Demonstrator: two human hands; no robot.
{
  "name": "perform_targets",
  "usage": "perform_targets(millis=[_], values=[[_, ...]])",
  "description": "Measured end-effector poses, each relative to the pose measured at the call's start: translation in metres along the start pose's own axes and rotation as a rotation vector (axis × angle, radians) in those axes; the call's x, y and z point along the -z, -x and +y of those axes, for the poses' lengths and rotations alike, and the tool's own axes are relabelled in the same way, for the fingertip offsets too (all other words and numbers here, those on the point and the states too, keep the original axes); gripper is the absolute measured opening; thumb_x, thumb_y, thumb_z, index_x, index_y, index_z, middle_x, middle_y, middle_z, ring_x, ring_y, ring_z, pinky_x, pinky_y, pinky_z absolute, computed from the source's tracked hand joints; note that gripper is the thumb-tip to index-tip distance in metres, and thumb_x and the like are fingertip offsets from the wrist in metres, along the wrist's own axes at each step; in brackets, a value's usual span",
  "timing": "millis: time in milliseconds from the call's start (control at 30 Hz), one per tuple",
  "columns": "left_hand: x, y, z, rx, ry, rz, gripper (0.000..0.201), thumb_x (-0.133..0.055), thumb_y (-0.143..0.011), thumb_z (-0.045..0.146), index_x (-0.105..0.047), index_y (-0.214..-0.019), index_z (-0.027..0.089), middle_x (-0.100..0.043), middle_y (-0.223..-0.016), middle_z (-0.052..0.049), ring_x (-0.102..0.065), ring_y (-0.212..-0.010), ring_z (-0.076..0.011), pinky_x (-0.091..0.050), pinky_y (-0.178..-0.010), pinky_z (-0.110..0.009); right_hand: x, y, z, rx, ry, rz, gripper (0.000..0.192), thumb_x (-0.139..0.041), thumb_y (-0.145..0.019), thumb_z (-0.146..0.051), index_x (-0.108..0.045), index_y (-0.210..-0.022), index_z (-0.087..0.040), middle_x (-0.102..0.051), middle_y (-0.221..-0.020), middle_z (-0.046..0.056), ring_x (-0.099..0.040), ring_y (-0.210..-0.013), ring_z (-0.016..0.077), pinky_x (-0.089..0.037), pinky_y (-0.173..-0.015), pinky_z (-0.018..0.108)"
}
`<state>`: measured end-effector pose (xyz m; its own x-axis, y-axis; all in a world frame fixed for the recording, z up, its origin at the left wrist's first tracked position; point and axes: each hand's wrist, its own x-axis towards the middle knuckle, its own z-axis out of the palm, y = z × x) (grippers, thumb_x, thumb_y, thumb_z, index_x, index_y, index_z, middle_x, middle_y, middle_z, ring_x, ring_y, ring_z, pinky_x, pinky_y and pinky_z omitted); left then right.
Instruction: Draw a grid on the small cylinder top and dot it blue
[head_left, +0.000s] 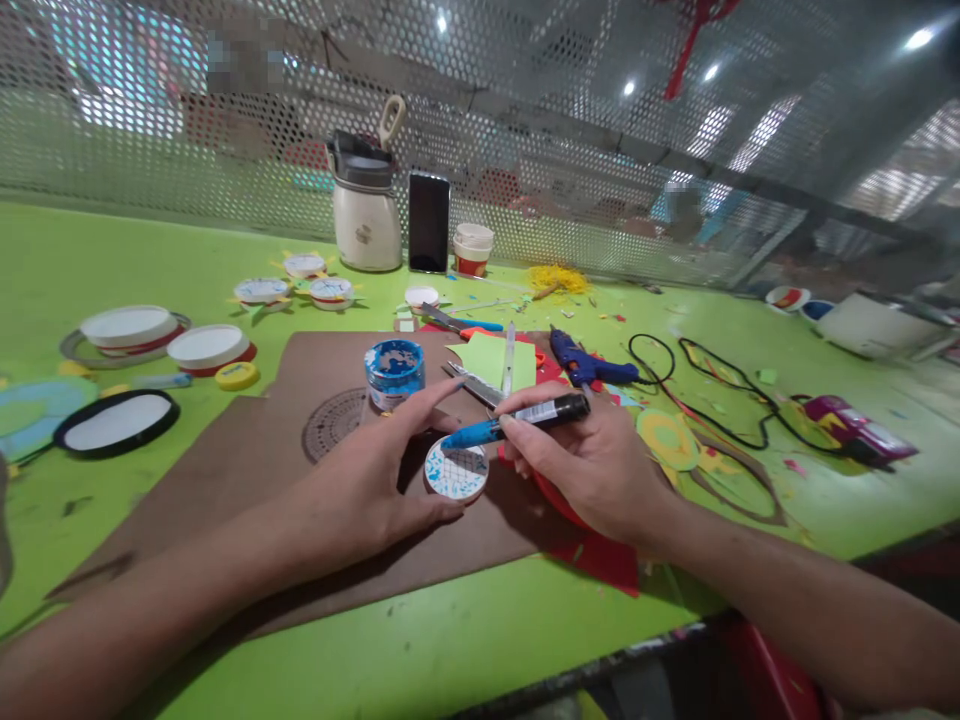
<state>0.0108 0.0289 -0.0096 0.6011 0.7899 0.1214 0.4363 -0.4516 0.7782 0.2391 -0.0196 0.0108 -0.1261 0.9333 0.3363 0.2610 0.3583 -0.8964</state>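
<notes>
My right hand (570, 440) grips a marker pen (544, 412) with a black end and a barcode label. Its other end is coated in blue and points down at the top edge of a small round white disc (456, 470). Blue specks ring the disc, and a grid pattern marks its middle. Curved around the disc from the left, my left hand (390, 460) has its thumb at the near rim; some of its fingers are hidden behind. Just beyond that hand stands an open jar of blue paint (394, 372). Brown cardboard (300, 520) lies underneath.
A blue glue gun (589, 362) with a looping black cord lies right, near a craft knife (472, 385). White lids (210, 347) and a black-rimmed disc (118, 422) sit left. Behind stand a white bottle (367, 225), a phone (429, 222) and a perforated metal screen (525, 130).
</notes>
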Motion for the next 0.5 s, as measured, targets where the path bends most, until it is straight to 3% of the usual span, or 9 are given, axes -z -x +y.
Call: perform_targets(millis=[500], values=[[-0.0021,0.0002,-0.0024,-0.013,-0.009,0.005,0.094,-0.078,-0.081,0.041,-0.040,-0.164,0.024,-0.079,-0.132,-0.011,-0.074,-0.120,-0.0336,-0.056,-0.108,-0.049,0.0017,0.0030,-0.0004,-0.031,0.070,-0.027,0.011,-0.075,-0.098,-0.031,-0.075,-0.099,-0.020,-0.070,-0.072,-0.002,-0.062,-0.058,0.0124,-0.051,-0.055,0.025]])
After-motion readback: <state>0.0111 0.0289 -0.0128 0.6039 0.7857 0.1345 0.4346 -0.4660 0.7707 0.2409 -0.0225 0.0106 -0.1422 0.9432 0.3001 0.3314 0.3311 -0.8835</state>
